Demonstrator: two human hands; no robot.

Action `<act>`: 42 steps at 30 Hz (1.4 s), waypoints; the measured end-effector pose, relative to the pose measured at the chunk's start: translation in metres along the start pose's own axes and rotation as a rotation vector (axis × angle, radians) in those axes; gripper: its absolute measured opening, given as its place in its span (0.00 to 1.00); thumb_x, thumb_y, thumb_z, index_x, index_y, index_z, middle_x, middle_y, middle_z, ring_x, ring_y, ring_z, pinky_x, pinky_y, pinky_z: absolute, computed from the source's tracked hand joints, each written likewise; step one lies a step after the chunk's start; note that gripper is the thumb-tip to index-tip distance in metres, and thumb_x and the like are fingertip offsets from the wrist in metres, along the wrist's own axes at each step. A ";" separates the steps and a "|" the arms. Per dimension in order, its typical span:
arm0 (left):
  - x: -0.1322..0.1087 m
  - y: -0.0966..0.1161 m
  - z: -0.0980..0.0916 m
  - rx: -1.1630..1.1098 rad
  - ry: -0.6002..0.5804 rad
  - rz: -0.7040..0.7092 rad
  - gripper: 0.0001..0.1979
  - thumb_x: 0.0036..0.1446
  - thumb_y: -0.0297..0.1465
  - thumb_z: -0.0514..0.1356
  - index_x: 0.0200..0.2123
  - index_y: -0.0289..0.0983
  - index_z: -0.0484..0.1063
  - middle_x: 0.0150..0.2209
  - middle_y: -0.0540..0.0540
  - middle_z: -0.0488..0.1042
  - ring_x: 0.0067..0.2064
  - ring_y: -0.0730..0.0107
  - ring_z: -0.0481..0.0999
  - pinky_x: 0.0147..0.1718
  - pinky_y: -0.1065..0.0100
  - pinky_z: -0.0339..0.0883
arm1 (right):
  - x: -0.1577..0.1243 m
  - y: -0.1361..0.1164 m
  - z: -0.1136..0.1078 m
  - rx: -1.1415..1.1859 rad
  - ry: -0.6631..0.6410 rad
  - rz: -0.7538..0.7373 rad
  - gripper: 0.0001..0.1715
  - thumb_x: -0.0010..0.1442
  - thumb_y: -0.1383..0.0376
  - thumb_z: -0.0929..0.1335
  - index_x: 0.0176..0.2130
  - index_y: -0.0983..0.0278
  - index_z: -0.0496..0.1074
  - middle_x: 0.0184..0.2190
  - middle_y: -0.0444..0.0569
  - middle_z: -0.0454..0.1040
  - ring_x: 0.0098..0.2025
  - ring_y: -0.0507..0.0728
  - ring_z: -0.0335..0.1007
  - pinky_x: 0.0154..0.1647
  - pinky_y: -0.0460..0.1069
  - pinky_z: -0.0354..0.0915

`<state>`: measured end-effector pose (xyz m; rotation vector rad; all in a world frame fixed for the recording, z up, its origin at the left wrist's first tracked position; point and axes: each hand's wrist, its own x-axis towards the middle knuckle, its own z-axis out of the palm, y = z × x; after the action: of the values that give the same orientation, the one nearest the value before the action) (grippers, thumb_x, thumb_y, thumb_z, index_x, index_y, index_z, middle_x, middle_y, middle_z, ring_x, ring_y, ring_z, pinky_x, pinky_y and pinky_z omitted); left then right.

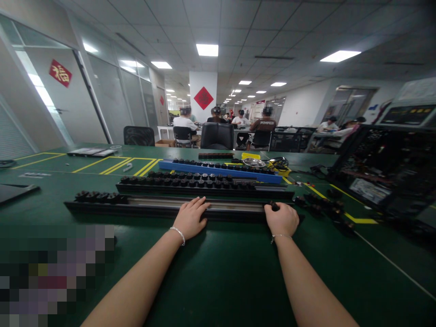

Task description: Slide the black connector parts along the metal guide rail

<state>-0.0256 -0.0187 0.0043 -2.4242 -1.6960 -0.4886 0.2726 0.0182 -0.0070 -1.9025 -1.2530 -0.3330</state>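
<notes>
A long black rail (153,210) with a pale metallic channel lies crosswise in front of me. A row of small black parts (100,197) sits in its left end. My left hand (190,219) rests on the rail's middle, fingers stretched out flat. At the rail's right end, my right hand (282,220) is closed around a small black part (274,206), mostly hidden by the fingers. Behind lies a second black rail (204,192) with black parts along much of its length. Farther back, a blue rail (221,170) carries another row of them.
Loose black parts (323,206) lie in a pile right of the rails. A metal dish (254,162) and a yellow tray (250,156) stand behind the blue rail. Open electronic equipment (374,159) occupies the right side. Several people sit at tables beyond the green table (221,272).
</notes>
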 end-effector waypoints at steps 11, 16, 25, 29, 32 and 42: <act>0.000 -0.002 0.002 0.002 0.016 0.008 0.26 0.52 0.34 0.54 0.56 0.46 0.61 0.61 0.49 0.58 0.62 0.61 0.55 0.55 0.55 0.54 | 0.001 0.002 -0.002 -0.012 0.015 0.002 0.17 0.47 0.58 0.63 0.31 0.67 0.73 0.31 0.55 0.73 0.36 0.60 0.62 0.43 0.54 0.54; -0.001 -0.001 0.001 -0.003 0.003 0.007 0.25 0.52 0.35 0.54 0.56 0.46 0.61 0.61 0.49 0.57 0.62 0.60 0.55 0.55 0.55 0.54 | 0.002 0.002 -0.003 -0.026 -0.001 0.019 0.18 0.47 0.57 0.63 0.31 0.67 0.74 0.31 0.54 0.73 0.36 0.60 0.63 0.43 0.54 0.55; 0.000 -0.001 0.000 -0.011 -0.005 -0.006 0.25 0.52 0.34 0.54 0.56 0.46 0.61 0.61 0.49 0.58 0.62 0.60 0.55 0.56 0.55 0.53 | 0.005 0.008 -0.004 -0.022 0.023 0.055 0.18 0.47 0.57 0.63 0.31 0.66 0.74 0.32 0.55 0.73 0.37 0.61 0.63 0.43 0.54 0.55; 0.000 -0.001 0.000 -0.001 -0.003 0.001 0.25 0.52 0.35 0.54 0.56 0.46 0.61 0.61 0.49 0.58 0.62 0.60 0.55 0.55 0.55 0.54 | 0.006 0.010 -0.004 -0.030 0.027 0.065 0.18 0.47 0.57 0.63 0.31 0.66 0.74 0.32 0.54 0.74 0.37 0.61 0.63 0.43 0.54 0.55; 0.000 -0.001 0.000 0.001 0.005 0.002 0.25 0.51 0.34 0.54 0.55 0.47 0.61 0.61 0.49 0.58 0.62 0.60 0.55 0.55 0.55 0.54 | 0.007 0.011 -0.003 -0.038 0.031 0.065 0.19 0.47 0.57 0.63 0.31 0.67 0.74 0.32 0.55 0.74 0.36 0.61 0.63 0.42 0.54 0.55; 0.000 -0.001 0.000 -0.008 -0.003 -0.004 0.26 0.52 0.34 0.54 0.56 0.47 0.61 0.61 0.50 0.57 0.62 0.60 0.55 0.55 0.54 0.54 | 0.008 0.016 -0.003 -0.022 0.079 0.057 0.17 0.47 0.58 0.63 0.31 0.66 0.74 0.31 0.54 0.73 0.36 0.61 0.63 0.42 0.54 0.55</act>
<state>-0.0263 -0.0184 0.0042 -2.4286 -1.7037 -0.4933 0.2901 0.0184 -0.0082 -1.9210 -1.1446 -0.3896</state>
